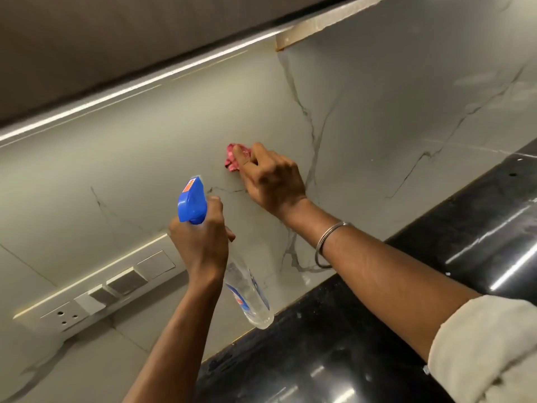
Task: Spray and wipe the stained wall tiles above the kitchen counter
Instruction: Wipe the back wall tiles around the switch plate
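- Clear plastic forms the body of the spray bottle (250, 295), which hangs tilted below the gripping fingers with its base towards the counter; it is see-through with a blue-and-white label, and how much liquid it holds cannot be told.
- Blue trigger head (191, 199) with a small orange sticker rises above those fingers, its nozzle towards the wall.
- Left hand (200, 242) grips the bottle at the neck, fingers curled tightly round it just under the blue head; one fingertip reaches up at the front of the head, by the trigger.
- Right hand (270, 178) holds a bunched pink-red cloth (232, 158) against the tile, fingers bent over it and one digit lying along its top; most of the cloth pokes out beyond the fingertips, up and to the left.
- A thin metal bangle (328, 242) circles the right forearm behind the wrist, and a pale rolled sleeve (488, 344) sits further back.
- Grey wall tiles (145, 135) with dark marble-like veins lie under the wiping fingers; one vein runs just below the cloth.
- Glossy black counter (377, 330) lies below both hands, meeting the tiles.
- A white switch panel (98, 289) is set in the wall, down and left of the left fingers.
- Well above both hands a dark cabinet (87, 39) overhangs, with a bright light strip (116, 94) along its underside.
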